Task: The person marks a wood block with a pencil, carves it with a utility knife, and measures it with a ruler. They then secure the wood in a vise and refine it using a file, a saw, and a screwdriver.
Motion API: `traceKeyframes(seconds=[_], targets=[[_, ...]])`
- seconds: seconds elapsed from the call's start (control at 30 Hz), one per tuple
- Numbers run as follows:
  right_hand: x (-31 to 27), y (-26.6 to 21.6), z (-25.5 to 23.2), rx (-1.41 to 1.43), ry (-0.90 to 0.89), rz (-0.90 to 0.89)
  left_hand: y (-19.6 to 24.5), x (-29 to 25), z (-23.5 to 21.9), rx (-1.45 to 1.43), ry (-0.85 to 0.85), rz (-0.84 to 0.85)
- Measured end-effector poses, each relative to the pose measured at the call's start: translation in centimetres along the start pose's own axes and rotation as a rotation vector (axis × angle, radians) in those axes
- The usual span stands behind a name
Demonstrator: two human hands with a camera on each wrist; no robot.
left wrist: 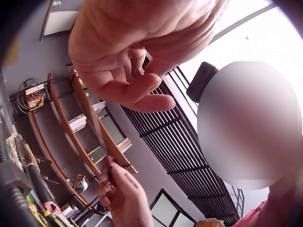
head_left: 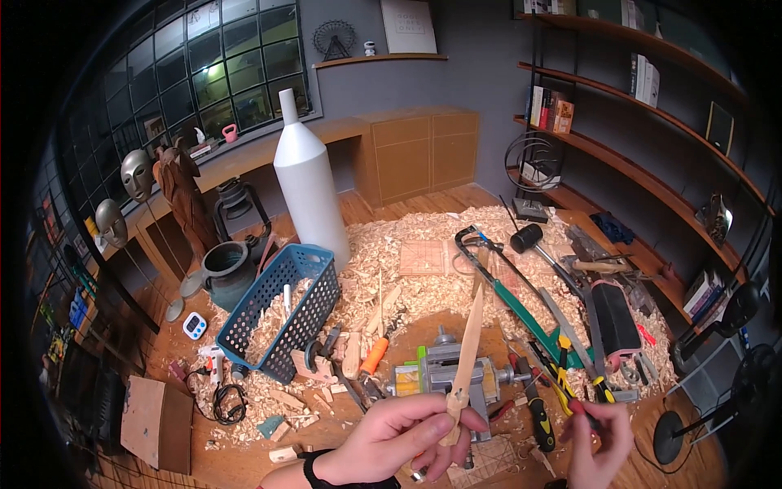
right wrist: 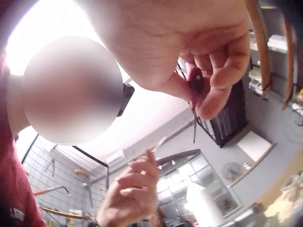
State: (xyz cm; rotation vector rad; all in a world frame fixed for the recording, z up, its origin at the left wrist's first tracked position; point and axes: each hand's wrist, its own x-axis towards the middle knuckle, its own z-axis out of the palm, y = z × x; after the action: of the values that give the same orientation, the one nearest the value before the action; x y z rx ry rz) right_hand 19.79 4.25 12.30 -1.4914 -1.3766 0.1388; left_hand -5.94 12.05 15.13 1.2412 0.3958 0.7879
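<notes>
My left hand [head_left: 407, 436] grips a long, pale wooden piece shaped like a dagger [head_left: 471, 338] by its narrow lower end, thumb on top. The blade-like part points up and away above the grey bench vise [head_left: 444, 368]. A notched, carved section shows just by the fingertips. To the right, my right hand [head_left: 599, 444] pinches the red handle of a slim tool [right wrist: 196, 85]. A thin metal shaft extends from that handle in both wrist views; its exact kind cannot be told. The two hands are apart, and the tool does not touch the wood.
Wood shavings [head_left: 383, 236] cover much of the table. A blue perforated basket [head_left: 281, 314] stands left of the vise. On the right lie a green hacksaw [head_left: 521, 310], a black mallet [head_left: 527, 238], and several yellow-and-black-handled tools [head_left: 539, 420]. A tall white bottle-shaped vase [head_left: 309, 183] rises behind.
</notes>
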Motion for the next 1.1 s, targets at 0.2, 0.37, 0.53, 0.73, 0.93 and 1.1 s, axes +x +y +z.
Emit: traceKeyframes(seconds=[0.2,0.37,0.53,0.73,0.93,1.1], targets=[[0.9,4.4,2.2,-0.279,-0.11,0.199,0.1,0.5,0.4,0.069,0.047,0.009],[-0.2,9.5,3.5,-0.404,-0.225,0.183,-1.0,0.5,0.7,0.392,0.216,0.202],[0.1,9.2,3.9,-0.525,-0.349,0.093,-1.3,1.0,0.4,0.674,0.297,0.334],[1.1,6.6,3.7,-0.485,-0.35,0.027,-1.0,1.3,0.7,0.914,0.353,0.42],[2.5,-1.4,2.4,0.414,-0.37,0.181,-1.3,1.6,1.5,1.041,0.324,0.377],[2.5,-2.8,4.3,0.659,-0.592,0.232,-2.1,1.5,1.8,1.008,0.249,0.354]])
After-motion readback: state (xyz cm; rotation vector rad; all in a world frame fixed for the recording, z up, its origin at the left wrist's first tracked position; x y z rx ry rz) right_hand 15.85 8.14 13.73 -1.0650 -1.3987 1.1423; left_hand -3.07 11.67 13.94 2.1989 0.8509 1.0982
